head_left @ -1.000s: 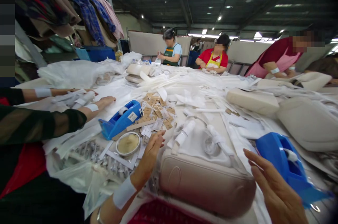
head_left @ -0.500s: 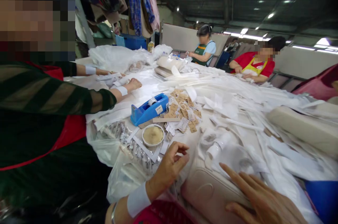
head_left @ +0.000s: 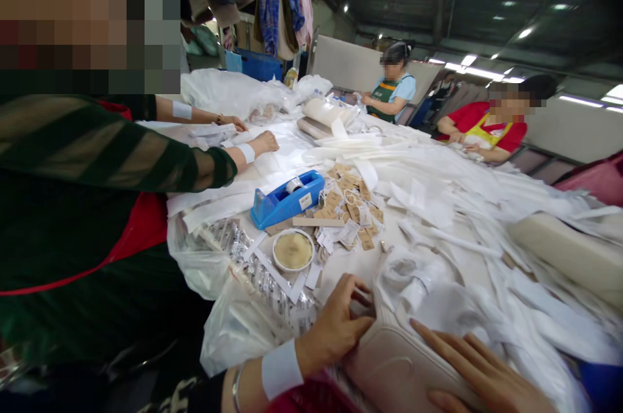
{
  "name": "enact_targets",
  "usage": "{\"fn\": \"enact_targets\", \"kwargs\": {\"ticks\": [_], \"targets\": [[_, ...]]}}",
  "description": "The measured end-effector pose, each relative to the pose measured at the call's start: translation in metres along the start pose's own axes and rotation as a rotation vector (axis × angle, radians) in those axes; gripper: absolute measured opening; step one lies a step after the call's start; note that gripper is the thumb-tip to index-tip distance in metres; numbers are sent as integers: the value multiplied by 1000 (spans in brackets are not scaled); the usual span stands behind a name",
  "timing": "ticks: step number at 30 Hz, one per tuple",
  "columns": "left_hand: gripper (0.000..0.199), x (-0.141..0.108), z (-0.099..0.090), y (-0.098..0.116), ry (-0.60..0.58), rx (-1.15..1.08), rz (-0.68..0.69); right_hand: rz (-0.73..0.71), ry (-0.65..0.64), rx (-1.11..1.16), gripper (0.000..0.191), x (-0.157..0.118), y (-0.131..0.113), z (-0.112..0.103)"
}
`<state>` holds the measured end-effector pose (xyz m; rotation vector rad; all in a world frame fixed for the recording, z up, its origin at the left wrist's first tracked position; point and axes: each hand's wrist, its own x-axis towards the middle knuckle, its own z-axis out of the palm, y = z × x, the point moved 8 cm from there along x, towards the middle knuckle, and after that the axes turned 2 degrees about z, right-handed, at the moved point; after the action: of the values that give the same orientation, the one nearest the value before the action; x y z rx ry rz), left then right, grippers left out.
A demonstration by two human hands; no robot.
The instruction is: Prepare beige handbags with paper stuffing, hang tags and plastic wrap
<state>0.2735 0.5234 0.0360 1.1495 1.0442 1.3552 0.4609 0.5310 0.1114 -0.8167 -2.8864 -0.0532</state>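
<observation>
A beige bag (head_left: 389,361) lies at the table's near edge, its top unzipped and white wrapping material (head_left: 413,276) bulging from it. My left hand (head_left: 338,319) is at the bag's left top corner, thumb and curled fingers closed on its rim. A white band circles that wrist. Across the bag's near side lies my right hand (head_left: 487,364), its fingers stretched out and pressed flat near the rim. Part of the bag is hidden beneath this hand.
Beyond my left hand are a round tub of yellowish paste (head_left: 293,250), a blue tape dispenser (head_left: 287,199) and a heap of brown tags (head_left: 353,205). A co-worker's arm (head_left: 228,163) reaches in from the left. Two people work across the table. White sheets (head_left: 438,166) cover much of it.
My left hand has moved from just beside the bag onto its rim and closed there. My right hand stays flat on the bag. The view has shifted slightly.
</observation>
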Motion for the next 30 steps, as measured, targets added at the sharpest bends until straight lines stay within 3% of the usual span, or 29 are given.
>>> {"fn": "enact_targets", "kwargs": {"ticks": [2, 5, 7, 9, 11, 13, 15, 17, 19, 22, 24, 26, 30], "targets": [[49, 4, -2, 24, -23, 157, 148, 60, -9, 9, 67, 5, -5, -10], [32, 9, 9, 55, -186, 368, 318, 189, -89, 70, 58, 10, -12, -19], [20, 15, 16, 62, -272, 365, 304, 258, -142, 120, 60, 11, -16, -22], [15, 21, 24, 57, -373, 271, 198, 280, -100, 149, 61, 9, -18, -30], [13, 26, 28, 50, -427, 209, 120, 290, 96, 187, 52, 0, -14, -46], [13, 28, 29, 44, -438, 211, 76, 403, 417, 262, 36, -26, 2, -65], [18, 29, 24, 37, -429, 244, 44, 662, 731, 382, 26, -72, 31, -72], [26, 30, 16, 31, -397, 276, 26, 933, 853, 577, 26, -115, 58, -56], [36, 29, 6, 27, -353, 293, 16, 1042, 801, 853, 37, -137, 72, -29], [55, 22, 0, 26, -317, 291, 6, 961, 615, 1167, 55, -136, 69, -2], [66, 14, 6, 29, -302, 337, 16, 943, 545, 1194, 65, -131, 62, 2], [71, 8, 13, 35, -235, 429, 31, 956, 553, 1190, 74, -128, 58, -1], [62, 2, 26, 40, -112, 511, 24, 986, 613, 1270, 91, -128, 59, 1]]}}
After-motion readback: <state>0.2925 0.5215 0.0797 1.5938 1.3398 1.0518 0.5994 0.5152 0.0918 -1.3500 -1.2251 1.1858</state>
